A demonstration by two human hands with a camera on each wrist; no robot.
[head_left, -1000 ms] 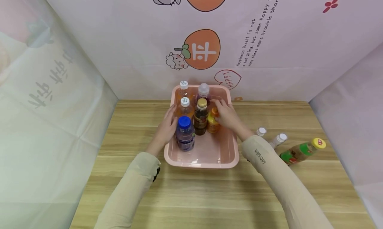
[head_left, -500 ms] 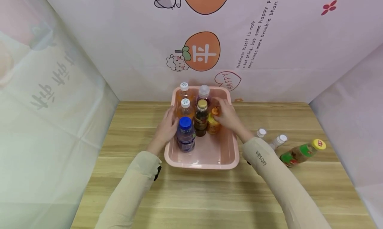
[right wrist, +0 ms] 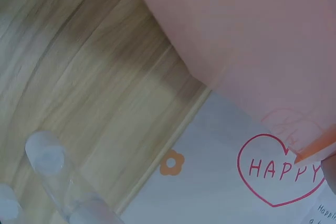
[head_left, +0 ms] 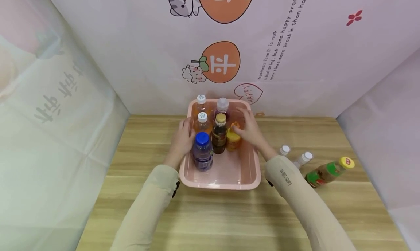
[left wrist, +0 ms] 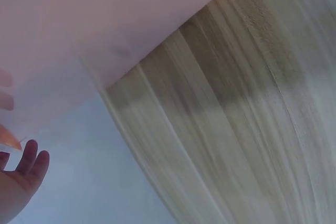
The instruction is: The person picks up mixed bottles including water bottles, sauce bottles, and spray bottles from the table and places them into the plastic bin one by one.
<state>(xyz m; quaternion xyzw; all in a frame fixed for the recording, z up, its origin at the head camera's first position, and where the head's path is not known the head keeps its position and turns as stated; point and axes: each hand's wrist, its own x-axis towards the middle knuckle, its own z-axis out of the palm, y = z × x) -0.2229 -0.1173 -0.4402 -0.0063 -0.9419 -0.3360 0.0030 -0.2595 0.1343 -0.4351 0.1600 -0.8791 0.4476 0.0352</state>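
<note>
A pink plastic basin [head_left: 218, 186] holds several upright bottles. My left hand [head_left: 181, 140] rests at its left rim with fingers extended and thumb beside an orange drink bottle [head_left: 203, 126]. Just below stands a bottle with a blue cap [head_left: 202, 138]. My right hand [head_left: 252, 131] reaches over the right rim, fingers spread, its thumb overlapping the orange top of a yellow bottle [head_left: 233, 140]. Next to that is a dark bottle with a gold cap [head_left: 220, 134]. In the left wrist view, loosely bent fingertips [left wrist: 38, 163] show by the basin wall [left wrist: 105, 19].
On the wooden table [head_left: 210, 222], right of the basin, stand two white-capped bottles, one of them a clear bottle [head_left: 303, 158], and a green-labelled bottle with a yellow cap [head_left: 329, 171]. A printed wall covering [head_left: 147, 72] rises directly behind the basin.
The head view has tilted, so everything sits slightly lower. My right fingers have spread and lifted a little from the yellow bottle's side. My left hand stays at the rim.
</note>
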